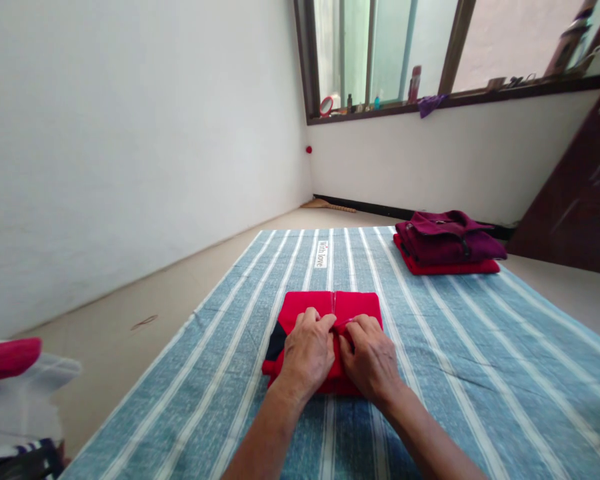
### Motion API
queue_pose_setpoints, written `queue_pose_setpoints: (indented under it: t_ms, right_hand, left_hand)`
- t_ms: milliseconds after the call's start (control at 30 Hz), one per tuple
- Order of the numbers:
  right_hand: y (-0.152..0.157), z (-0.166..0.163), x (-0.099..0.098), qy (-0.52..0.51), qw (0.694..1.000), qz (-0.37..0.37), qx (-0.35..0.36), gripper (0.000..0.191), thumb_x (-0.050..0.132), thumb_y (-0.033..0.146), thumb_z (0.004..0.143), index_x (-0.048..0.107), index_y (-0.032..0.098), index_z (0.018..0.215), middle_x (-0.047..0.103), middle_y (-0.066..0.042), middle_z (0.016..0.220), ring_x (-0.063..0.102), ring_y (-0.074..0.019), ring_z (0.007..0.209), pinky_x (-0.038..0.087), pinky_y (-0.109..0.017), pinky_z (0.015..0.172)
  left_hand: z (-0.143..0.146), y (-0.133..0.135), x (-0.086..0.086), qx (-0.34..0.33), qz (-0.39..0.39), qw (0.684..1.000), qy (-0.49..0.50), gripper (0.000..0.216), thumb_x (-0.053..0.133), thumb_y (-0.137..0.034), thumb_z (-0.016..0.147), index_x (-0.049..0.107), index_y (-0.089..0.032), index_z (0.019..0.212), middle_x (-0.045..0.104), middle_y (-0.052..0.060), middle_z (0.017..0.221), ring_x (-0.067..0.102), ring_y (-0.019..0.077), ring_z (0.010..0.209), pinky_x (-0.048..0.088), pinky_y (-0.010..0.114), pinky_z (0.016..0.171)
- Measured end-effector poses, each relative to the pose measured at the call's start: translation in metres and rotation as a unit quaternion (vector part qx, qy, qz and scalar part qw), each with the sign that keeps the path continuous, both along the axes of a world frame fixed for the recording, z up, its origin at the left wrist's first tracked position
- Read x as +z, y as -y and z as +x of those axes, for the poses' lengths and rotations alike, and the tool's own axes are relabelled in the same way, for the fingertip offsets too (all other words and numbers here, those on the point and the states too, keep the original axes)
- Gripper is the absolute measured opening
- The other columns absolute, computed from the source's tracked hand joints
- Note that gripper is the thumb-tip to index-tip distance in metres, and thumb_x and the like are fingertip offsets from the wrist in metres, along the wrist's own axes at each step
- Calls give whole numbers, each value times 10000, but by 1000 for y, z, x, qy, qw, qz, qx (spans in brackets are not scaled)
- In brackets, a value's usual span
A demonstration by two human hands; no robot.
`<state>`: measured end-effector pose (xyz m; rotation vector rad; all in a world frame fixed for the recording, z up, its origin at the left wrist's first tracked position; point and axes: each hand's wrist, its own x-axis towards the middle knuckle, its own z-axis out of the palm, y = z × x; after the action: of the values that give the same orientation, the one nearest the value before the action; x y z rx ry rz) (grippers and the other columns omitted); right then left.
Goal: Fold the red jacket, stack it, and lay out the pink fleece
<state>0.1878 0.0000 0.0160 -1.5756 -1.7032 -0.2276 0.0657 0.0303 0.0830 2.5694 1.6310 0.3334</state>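
A folded red garment [330, 308] with a dark patch at its left side lies on a blue mat with white stripes [480, 360]. Both my hands rest on its near half, side by side. My left hand [307, 353] has its fingers curled and pinching the red cloth near the middle seam. My right hand [370, 357] does the same from the right, fingertips pressed into a fold of the fabric. The two sets of fingertips almost meet at the centre.
A stack of two folded garments, maroon on red [447, 243], sits at the mat's far right. At the left edge lie a red item [7, 357] and white cloth [20, 407]. A dark cabinet [575, 200] stands right; a window sill [430, 103] holds small bottles.
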Motion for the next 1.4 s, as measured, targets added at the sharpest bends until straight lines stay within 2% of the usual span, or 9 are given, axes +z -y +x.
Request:
queue_pose_setpoints:
  t_ms: [200,433,633,1000,1167,1400]
  right_hand:
    - [-1,-1,2,-1,1000,1,-9,142,549,147,841,563,197,708,550,-36,734,497,-180,752,354,-288,669]
    - [-1,-3,2,-15,1000,-3,-13,124,557,152,838,572,196,722,561,-42,746,500,-186,755,359,-295,667]
    - [-1,-2,3,-22,1000,-10,-4,134,544,149,851,580,191,729,571,-50,764,506,-187,763,377,-293,686]
    - [0,-3,2,-19,1000,6,2,132,533,148,860,582,192,747,577,-46,762,512,-181,766,388,-288,702]
    - [1,-3,0,-25,999,20,-1,135,521,148,862,583,197,753,576,-46,759,518,-185,769,396,-290,702]
    - [0,-4,-1,-46,999,21,-7,97,538,154,841,565,202,761,571,-44,768,518,-193,792,403,-295,720]
  left_hand:
    - [3,-8,12,-15,-10,1000,-9,210,549,-158,831,696,-230,963,569,45,941,550,188,914,443,308,840]
    - [6,-16,-3,-46,32,996,69,202,551,-79,815,692,-193,904,601,42,902,547,180,896,453,304,840]
    - [0,-20,-12,-75,36,986,146,254,554,-14,784,681,-179,929,633,46,926,572,177,918,464,314,883]
    - [2,-18,-17,-75,-15,982,170,251,488,-64,812,708,-179,846,631,75,1029,560,210,1012,464,361,927]
    - [1,-23,-22,-73,-55,968,233,165,550,-98,783,688,-188,782,624,71,1044,575,208,1015,452,374,950]
    - [3,-25,-27,-52,-57,958,277,129,598,-110,751,614,-196,656,632,56,985,587,202,1002,444,374,949]
